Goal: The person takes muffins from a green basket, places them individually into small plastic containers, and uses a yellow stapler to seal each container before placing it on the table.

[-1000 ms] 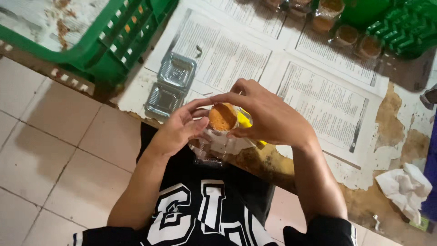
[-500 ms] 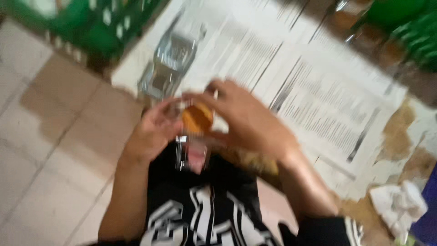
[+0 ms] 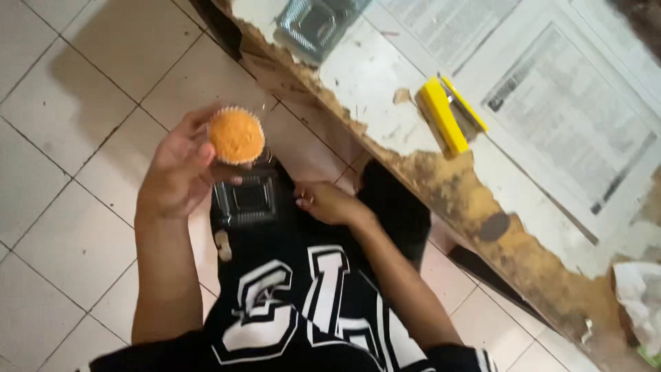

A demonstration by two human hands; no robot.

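My left hand (image 3: pixel 180 165) holds an open clear plastic clamshell box (image 3: pixel 244 193) with an orange cupcake (image 3: pixel 236 135) in a white paper liner sitting in its upper half. The empty lid half hangs below the cupcake, over my black shirt with white letters. My right hand (image 3: pixel 329 202) rests low against my lap, just right of the box, fingers curled and holding nothing that I can see. Both hands are over the tiled floor, in front of the worn table edge (image 3: pixel 441 186).
A yellow stapler (image 3: pixel 451 114) lies on the newspaper-covered table (image 3: pixel 551 103). More clear plastic boxes (image 3: pixel 313 24) sit at the table's far end. A crumpled white cloth (image 3: pixel 640 296) lies at the right. Pale floor tiles (image 3: pixel 69 138) fill the left.
The view has swung down and left. My right hand has left the cupcake and dropped to my lap. The left hand now holds the box alone. The stapler lies on the table.
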